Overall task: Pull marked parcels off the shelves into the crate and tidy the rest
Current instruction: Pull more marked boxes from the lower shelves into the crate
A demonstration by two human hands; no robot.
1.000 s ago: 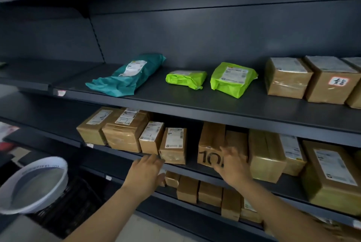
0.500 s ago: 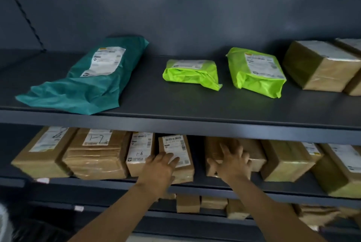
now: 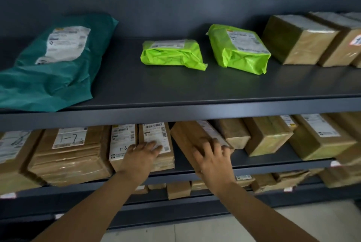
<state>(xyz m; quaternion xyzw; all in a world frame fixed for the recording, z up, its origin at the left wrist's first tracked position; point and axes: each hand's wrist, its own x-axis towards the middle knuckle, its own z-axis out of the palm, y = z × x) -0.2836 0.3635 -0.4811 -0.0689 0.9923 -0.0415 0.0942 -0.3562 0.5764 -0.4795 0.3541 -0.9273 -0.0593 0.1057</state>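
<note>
Right hand [image 3: 213, 160] flat, fingers spread, on tilted brown parcel [image 3: 192, 137], long axis back-right; left hand [image 3: 141, 155] open on upright labelled box [image 3: 156, 142].

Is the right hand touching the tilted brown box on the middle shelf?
Touching. The head view shows the right hand lying flat on the tilted brown box, fingers spread over its near end.

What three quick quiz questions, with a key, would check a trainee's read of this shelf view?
1. True or false: both lime green bags lie on the upper shelf.
2. What is handwritten on the label of the wide flat box?
3. The right hand lies on: A) the teal bag, B) a tilted brown box, C) nothing.

Key: 1 true; 2 "1-7"; 3 B.
</note>
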